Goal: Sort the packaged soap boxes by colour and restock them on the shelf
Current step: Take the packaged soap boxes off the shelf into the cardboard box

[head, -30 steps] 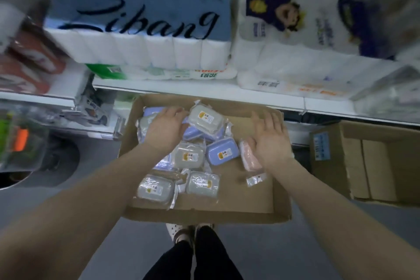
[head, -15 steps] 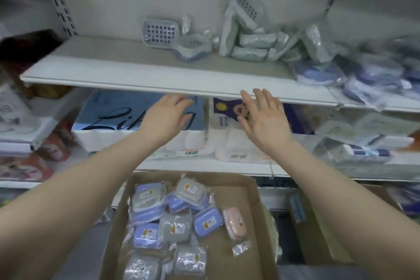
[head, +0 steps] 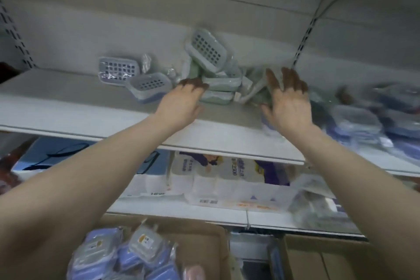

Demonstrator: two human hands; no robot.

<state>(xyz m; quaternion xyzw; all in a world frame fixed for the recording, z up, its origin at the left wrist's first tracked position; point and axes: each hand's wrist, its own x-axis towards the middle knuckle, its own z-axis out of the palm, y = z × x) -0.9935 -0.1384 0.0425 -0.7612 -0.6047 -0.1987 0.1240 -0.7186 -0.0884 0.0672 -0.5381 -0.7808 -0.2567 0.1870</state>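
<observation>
Left hand [head: 181, 104] and right hand [head: 288, 102], empty and spread apart, have risen from carton [head: 204, 243] to green soap boxes [head: 220, 82] on shelf [head: 68, 102], twelve o'clock.

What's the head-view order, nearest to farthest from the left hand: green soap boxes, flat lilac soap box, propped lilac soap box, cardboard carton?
1. Green soap boxes, at left hand's fingers.
2. Flat lilac soap box, just left.
3. Propped lilac soap box, farther left.
4. Cardboard carton, below.
</observation>
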